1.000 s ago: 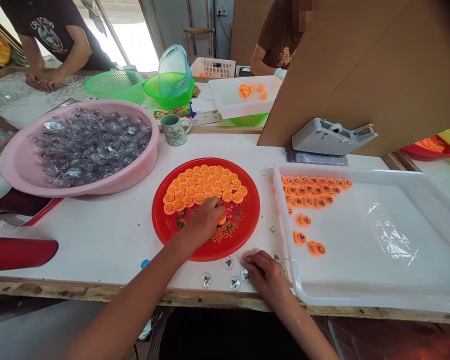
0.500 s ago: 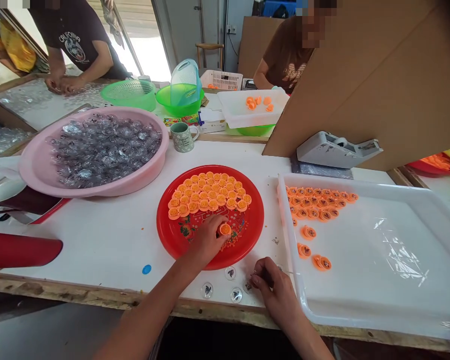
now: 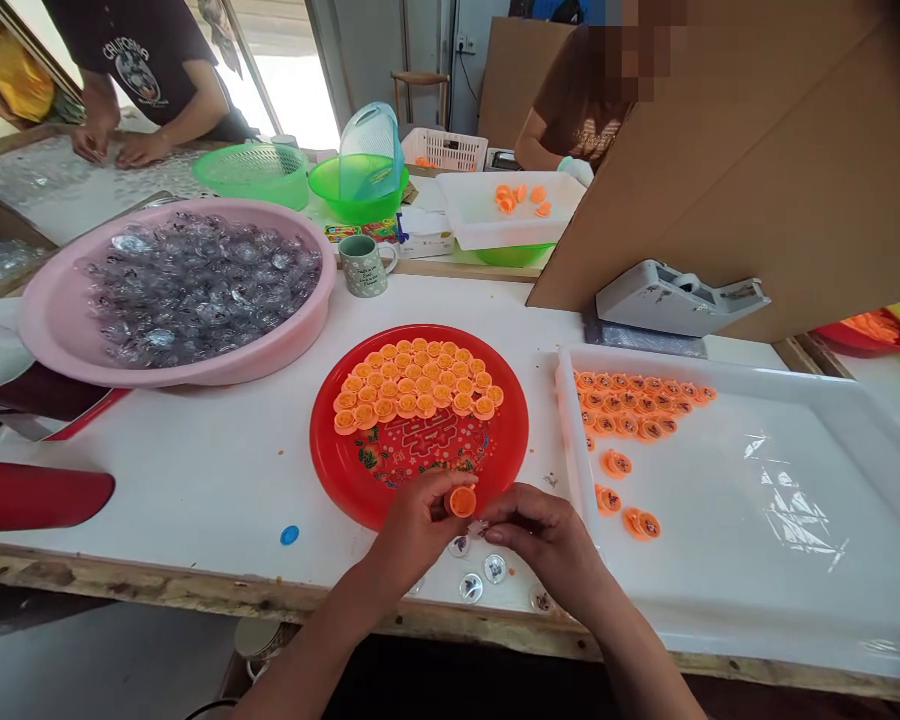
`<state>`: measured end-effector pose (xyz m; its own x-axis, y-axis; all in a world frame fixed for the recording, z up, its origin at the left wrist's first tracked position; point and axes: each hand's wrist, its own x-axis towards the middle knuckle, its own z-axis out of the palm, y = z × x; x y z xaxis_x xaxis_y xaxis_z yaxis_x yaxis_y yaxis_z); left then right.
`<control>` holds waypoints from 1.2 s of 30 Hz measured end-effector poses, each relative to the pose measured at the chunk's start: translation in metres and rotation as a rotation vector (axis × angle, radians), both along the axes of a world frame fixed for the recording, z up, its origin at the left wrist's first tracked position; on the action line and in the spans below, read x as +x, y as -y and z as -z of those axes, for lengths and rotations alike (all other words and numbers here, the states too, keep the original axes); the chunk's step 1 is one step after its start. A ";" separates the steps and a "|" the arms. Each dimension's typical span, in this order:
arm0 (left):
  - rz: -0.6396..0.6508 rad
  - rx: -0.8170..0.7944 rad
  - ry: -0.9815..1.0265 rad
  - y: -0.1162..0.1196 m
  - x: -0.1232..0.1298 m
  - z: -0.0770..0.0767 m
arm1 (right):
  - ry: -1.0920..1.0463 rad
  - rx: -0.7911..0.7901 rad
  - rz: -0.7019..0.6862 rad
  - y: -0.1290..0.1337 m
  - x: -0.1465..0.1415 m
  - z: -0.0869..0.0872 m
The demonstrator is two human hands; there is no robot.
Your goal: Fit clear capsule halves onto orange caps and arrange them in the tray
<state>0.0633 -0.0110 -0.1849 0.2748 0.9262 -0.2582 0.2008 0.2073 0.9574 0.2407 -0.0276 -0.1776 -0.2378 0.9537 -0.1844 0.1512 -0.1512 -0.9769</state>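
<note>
Over the front rim of a red round tray (image 3: 322, 460), my left hand (image 3: 420, 515) grips a small orange round plastic piece (image 3: 463, 501), its cupped face up. Close beside it, my right hand (image 3: 544, 535) pinches a small clear disc (image 3: 478, 527), partly covered by the fingers. Several clear discs with dark printed pictures, one of them a loose disc (image 3: 495, 568), lie on the table below my hands. Rows of orange pieces (image 3: 405, 380) fill the far half of the red tray. In the white tray (image 3: 720, 590) on the right stand orange pieces with pictures (image 3: 630, 405).
A pink basin (image 3: 52, 345) of clear discs stands at the left, with a mug (image 3: 364, 268) behind the tray. A tape dispenser (image 3: 679, 300) sits by a cardboard panel (image 3: 720, 150). A blue cap (image 3: 289, 535) lies on the table. Two other people work across the table.
My left hand has drawn the orange piece towards me to the tray's front rim. My right hand has lifted a clear disc from the table and brought it beside the piece.
</note>
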 end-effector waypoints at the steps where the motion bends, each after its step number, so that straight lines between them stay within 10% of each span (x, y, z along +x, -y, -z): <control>1: 0.030 0.024 -0.011 0.001 0.001 0.002 | 0.015 0.009 -0.006 -0.001 -0.001 0.000; 8: 0.177 0.029 -0.012 0.009 0.007 -0.004 | 0.346 0.253 -0.026 -0.002 -0.004 -0.001; 16: -0.085 -0.035 0.189 0.014 0.008 -0.012 | 0.242 0.189 0.237 0.016 -0.014 0.005; 28: -0.066 -0.188 0.497 0.025 0.010 -0.032 | 0.282 0.531 0.324 0.033 -0.015 -0.025; 36: -0.122 -0.215 0.760 0.032 0.015 -0.013 | 0.275 0.583 0.293 0.038 -0.019 -0.029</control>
<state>0.0785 -0.0432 -0.1717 0.3475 0.9122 -0.2170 -0.5270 0.3814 0.7595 0.2222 -0.0654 -0.1482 0.0258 0.9328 0.3594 0.4375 0.3127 -0.8431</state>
